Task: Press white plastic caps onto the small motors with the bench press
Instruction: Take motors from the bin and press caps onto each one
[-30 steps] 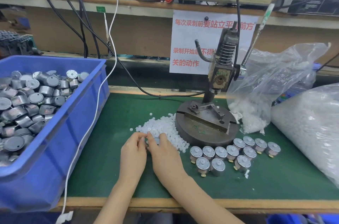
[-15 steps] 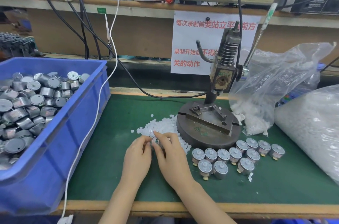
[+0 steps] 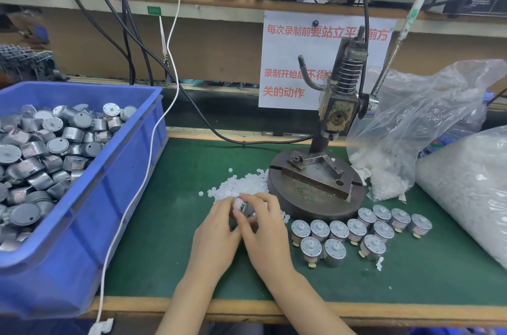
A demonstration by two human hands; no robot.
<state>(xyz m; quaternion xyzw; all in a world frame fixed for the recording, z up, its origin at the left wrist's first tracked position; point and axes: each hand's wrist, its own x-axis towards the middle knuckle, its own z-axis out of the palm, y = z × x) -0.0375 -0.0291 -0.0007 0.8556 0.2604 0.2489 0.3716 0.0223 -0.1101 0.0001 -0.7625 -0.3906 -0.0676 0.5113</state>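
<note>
A small silver motor (image 3: 242,207) sits between both hands just above the green mat. My left hand (image 3: 216,236) grips it from the left, and my right hand (image 3: 263,230) curls its fingers over it from the right. A pile of white plastic caps (image 3: 241,185) lies right behind the hands. The bench press (image 3: 340,104) stands on its round steel base (image 3: 315,186) to the right of the pile, with its ram raised. Whether a cap sits on the held motor is hidden by my fingers.
A blue bin (image 3: 90,197) full of motors fills the left side. Several motors (image 3: 356,230) stand in rows in front of the press base. Two clear bags of caps, one (image 3: 411,137) behind and one (image 3: 472,186) at the right edge. A white cable (image 3: 137,189) hangs over the bin's corner.
Both hands have lifted slightly off the cap pile and turned the motor, so its labelled side now shows between the fingers.
</note>
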